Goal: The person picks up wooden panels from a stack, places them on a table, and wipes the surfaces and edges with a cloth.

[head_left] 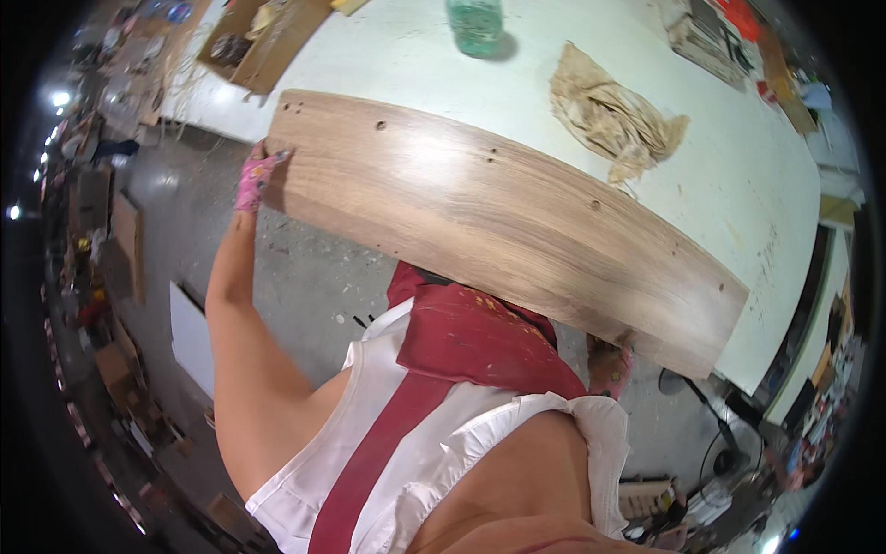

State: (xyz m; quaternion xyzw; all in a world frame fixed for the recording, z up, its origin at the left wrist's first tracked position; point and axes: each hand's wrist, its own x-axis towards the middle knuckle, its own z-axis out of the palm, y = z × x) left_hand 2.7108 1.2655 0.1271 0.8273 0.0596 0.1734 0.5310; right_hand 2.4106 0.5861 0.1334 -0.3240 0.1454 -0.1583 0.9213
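Observation:
A long wood-grain board [480, 208] with several small drilled holes lies across the near edge of the white table, its near side jutting out past the edge in front of my apron. My left hand [256, 177], in a pink patterned fingerless glove, grips the board's left end, with the thumb on the top face. At the near edge, toward the right end, my right hand [609, 367] holds the board from below. Most of its fingers are hidden under the board, and a bit of pink glove shows.
On the white table [757, 212] lie a crumpled tan cloth [614, 115] and a greenish clear container [475, 26]. An open cardboard box [263, 42] stands at the far left, and a stack of flat items [706, 42] at the far right. A black cable [706, 402] hangs near the right corner.

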